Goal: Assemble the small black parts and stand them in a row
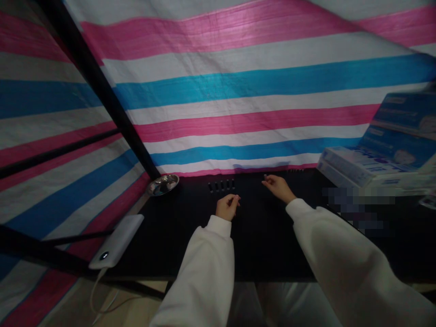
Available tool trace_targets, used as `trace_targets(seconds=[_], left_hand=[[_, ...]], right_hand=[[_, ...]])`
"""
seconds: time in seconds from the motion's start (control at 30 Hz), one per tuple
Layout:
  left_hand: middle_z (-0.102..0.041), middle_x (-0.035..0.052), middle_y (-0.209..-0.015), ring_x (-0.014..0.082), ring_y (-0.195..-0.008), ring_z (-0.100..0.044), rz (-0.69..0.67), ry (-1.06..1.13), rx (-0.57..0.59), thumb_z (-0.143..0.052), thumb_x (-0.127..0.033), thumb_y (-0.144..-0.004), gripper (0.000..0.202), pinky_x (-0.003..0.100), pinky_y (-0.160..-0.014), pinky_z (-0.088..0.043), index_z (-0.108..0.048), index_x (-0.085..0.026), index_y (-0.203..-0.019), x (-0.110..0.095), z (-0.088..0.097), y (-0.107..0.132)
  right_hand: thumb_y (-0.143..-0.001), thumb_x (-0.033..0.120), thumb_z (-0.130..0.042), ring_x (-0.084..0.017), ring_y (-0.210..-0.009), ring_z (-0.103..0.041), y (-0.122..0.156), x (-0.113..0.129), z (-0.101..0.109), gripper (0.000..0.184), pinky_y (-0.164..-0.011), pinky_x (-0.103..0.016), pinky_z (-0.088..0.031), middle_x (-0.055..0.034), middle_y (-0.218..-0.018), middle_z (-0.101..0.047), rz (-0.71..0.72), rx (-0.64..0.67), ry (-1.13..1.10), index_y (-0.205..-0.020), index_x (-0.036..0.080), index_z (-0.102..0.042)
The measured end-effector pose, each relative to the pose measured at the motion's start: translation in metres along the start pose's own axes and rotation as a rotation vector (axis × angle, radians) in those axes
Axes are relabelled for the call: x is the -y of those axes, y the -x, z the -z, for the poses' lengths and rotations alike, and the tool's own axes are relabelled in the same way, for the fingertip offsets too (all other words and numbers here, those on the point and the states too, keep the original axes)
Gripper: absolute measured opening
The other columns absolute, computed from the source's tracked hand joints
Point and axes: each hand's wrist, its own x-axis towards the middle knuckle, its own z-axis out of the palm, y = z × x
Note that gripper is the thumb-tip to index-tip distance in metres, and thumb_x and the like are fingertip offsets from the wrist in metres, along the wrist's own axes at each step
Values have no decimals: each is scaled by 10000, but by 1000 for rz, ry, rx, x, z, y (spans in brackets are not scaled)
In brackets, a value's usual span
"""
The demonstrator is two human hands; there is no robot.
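Note:
My left hand rests on the black tabletop with its fingers curled into a loose pinch; what they hold is too small to make out. Just beyond it stands a short row of several small dark upright pieces. My right hand lies further back and to the right, fingers pinched together at a tiny dark piece. Both arms wear white sleeves.
A shiny metal dish sits at the table's back left corner by a black pole. A white power bank with a cable lies at the left edge. Blue-and-white boxes are stacked at the right. A striped tarp hangs behind.

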Motion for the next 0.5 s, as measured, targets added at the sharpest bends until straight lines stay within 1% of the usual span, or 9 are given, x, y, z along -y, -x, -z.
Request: trace_targets(seconds=[0.07,0.1,0.2,0.3,0.5], left_hand=[[-557,0,-559,45,-351,-413,-14,-33,3,-441,-421,-750,338,177,-362,-316,-606,-125,-749,1,0,0],[-558,0,-555,47,-360,-418,-22,-50,10,-438,-418,-753,337,177,-375,-322,-609,-128,-749,1,0,0],[-568,4,-554,57,-386,-440,-38,-99,30,-429,-418,-760,341,182,-407,-339,-617,-133,-751,2,1,0],[-571,10,-552,67,-414,-461,-48,-130,25,-425,-416,-764,344,186,-430,-351,-619,-133,-744,3,1,0],[-570,11,-552,69,-430,-463,-67,-186,20,-418,-410,-771,349,182,-433,-345,-620,-128,-734,3,0,-1]], right_hand=[[-709,357,-528,-140,-585,-541,-10,-25,5,244,-568,-250,-403,-45,-662,-609,-72,-63,68,-793,143,-609],[-705,354,-530,-145,-591,-547,-14,-35,7,246,-572,-255,-406,-53,-669,-615,-100,-74,91,-798,142,-614],[-697,350,-536,-156,-603,-560,-21,-55,8,248,-573,-261,-410,-67,-684,-627,-151,-57,129,-799,142,-626],[-692,344,-543,-162,-627,-569,-24,-63,6,248,-583,-262,-412,-73,-704,-634,-145,-41,149,-806,143,-635],[-692,342,-546,-150,-627,-570,-28,-67,3,234,-576,-243,-400,-56,-705,-637,-176,-9,186,-790,150,-637]])
